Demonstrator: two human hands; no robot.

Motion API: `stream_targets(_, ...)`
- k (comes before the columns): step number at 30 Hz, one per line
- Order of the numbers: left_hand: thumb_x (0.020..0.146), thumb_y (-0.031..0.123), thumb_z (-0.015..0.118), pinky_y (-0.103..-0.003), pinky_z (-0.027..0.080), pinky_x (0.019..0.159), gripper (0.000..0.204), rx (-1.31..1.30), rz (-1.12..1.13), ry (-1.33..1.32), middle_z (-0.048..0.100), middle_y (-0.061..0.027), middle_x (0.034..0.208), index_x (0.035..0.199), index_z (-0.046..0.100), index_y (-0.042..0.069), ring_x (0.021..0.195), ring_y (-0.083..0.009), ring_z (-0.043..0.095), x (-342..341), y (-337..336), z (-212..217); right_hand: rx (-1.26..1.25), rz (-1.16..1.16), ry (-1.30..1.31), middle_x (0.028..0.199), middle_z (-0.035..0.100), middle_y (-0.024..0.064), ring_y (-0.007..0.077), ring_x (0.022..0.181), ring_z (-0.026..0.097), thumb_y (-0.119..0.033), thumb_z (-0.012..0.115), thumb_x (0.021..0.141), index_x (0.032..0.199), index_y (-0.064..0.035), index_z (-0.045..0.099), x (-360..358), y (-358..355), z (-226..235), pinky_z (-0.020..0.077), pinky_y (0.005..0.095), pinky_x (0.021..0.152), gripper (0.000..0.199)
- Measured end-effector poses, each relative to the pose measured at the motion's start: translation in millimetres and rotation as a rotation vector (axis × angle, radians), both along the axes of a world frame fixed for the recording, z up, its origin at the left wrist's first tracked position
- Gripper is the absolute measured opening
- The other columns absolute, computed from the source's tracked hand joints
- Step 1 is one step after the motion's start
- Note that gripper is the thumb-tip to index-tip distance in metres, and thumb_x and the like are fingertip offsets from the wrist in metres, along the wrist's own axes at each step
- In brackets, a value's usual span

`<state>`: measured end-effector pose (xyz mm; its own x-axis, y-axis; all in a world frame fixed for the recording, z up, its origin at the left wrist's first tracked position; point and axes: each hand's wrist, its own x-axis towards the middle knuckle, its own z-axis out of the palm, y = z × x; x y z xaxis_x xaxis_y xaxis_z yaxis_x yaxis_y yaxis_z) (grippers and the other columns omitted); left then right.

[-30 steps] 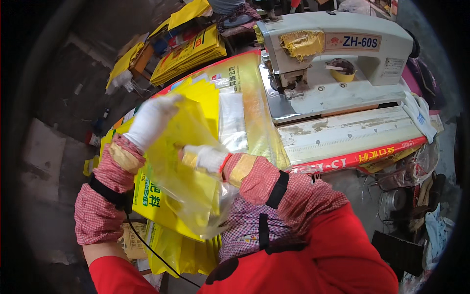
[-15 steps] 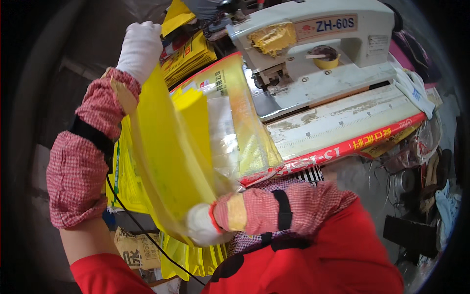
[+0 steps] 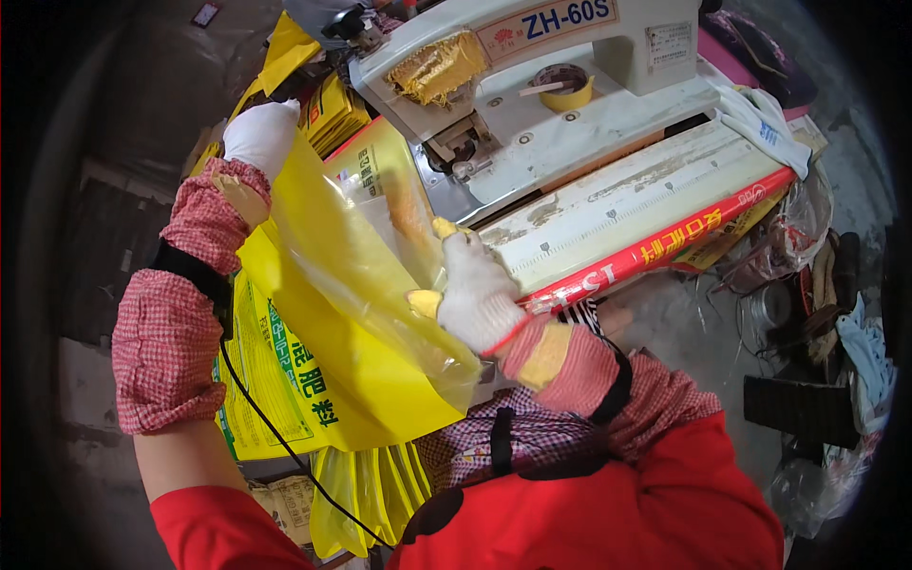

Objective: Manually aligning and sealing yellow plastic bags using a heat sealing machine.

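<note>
My left hand (image 3: 261, 138), in a white glove, is closed on the upper corner of a yellow plastic bag (image 3: 370, 361). The bag hangs from it in a slant, with a pale translucent layer (image 3: 370, 256) along its right side. My right hand (image 3: 475, 294), gloved with yellow fingertips, has thumb and forefinger spread apart. It is beside the bag's right edge, at the front corner of the sewing machine's table; nothing shows between its fingers. A stack of printed yellow bags (image 3: 266, 380) lies beneath the held one.
A white sewing machine (image 3: 532, 142) with a tape roll (image 3: 565, 87) on its bed stands ahead. A ruled plate (image 3: 627, 218) with a red strip (image 3: 655, 249) borders it. Folded yellow bags (image 3: 332, 114) lie beyond my left hand. A black cord (image 3: 275, 442) crosses at lower left.
My right hand has moved up and right from the bag's lower part, and its fingers have spread. The left hand is lower, still gripping the bag, which now spreads wider. The view has shifted.
</note>
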<state>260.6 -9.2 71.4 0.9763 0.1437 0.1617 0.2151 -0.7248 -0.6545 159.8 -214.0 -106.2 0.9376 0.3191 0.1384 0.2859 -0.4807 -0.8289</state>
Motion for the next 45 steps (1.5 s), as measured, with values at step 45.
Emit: stream_targets(45, 0.072, 0.012, 0.059, -0.037, 0.050, 0.063, 0.018, -0.783, -0.789, -0.093, 0.060, -0.0098, 0.084, 0.089, 0.062, 0.014, 0.078, -0.0288, 0.060, 60, 23, -198, 0.577, 0.103, 0.704, 0.079, 0.063, 0.0105, 0.0165, 0.072, 0.061, -0.017, 0.056, 0.086, 0.101, -0.0078, 0.061, -8, -87, -72, 0.0477, 0.0283, 0.065, 0.019)
